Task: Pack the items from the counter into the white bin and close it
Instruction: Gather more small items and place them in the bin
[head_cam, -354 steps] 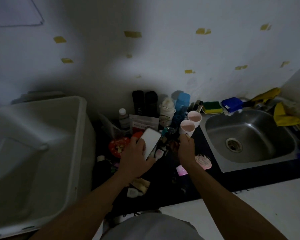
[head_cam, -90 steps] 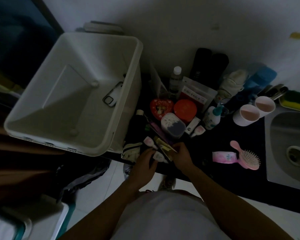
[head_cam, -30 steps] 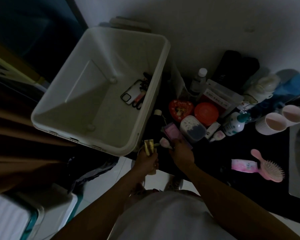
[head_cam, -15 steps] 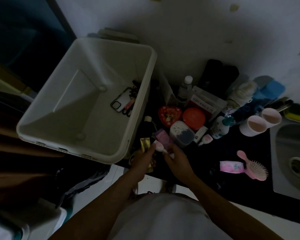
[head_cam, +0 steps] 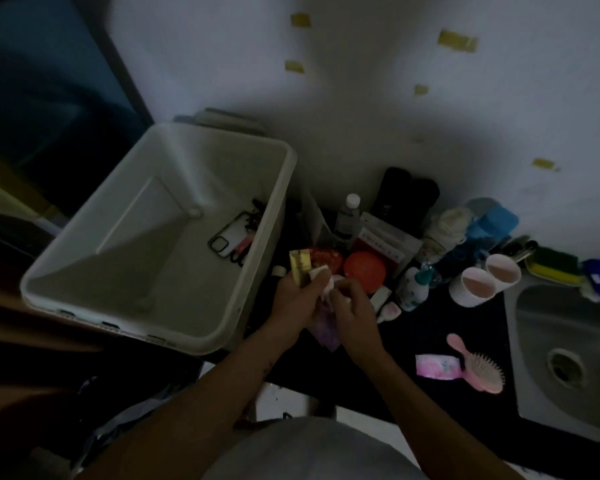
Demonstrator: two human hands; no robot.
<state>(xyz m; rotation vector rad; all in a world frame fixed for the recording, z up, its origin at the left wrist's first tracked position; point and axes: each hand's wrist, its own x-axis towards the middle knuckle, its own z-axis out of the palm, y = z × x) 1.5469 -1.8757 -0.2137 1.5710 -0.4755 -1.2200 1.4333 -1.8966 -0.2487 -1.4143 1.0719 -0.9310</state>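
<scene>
The white bin (head_cam: pixel 84 282) stands open at the left, with a phone case (head_cam: pixel 230 233) and small dark items on its floor near the right wall. Just right of the bin's rim, my left hand (head_cam: pixel 293 299) grips a gold packet (head_cam: pixel 300 270) together with small white items. My right hand (head_cam: pixel 354 311) meets it, pinching a small white item (head_cam: pixel 329 289), with a purple packet (head_cam: pixel 324 330) below both hands. Behind them on the dark counter lie a red heart tin (head_cam: pixel 328 258), an orange round lid (head_cam: pixel 364 270) and a small bottle (head_cam: pixel 413 285).
Two pink cups (head_cam: pixel 484 280), a pink hairbrush (head_cam: pixel 478 365) and a pink packet (head_cam: pixel 437 366) lie to the right. A steel sink (head_cam: pixel 565 362) sits at the far right with sponges (head_cam: pixel 555 266) behind. A clear bottle (head_cam: pixel 349 216), black containers (head_cam: pixel 409 197) and a blue item (head_cam: pixel 492 220) line the wall.
Both hands have lifted from the counter's front edge and come together beside the bin's rim, carrying the gold packet and small white items upward.
</scene>
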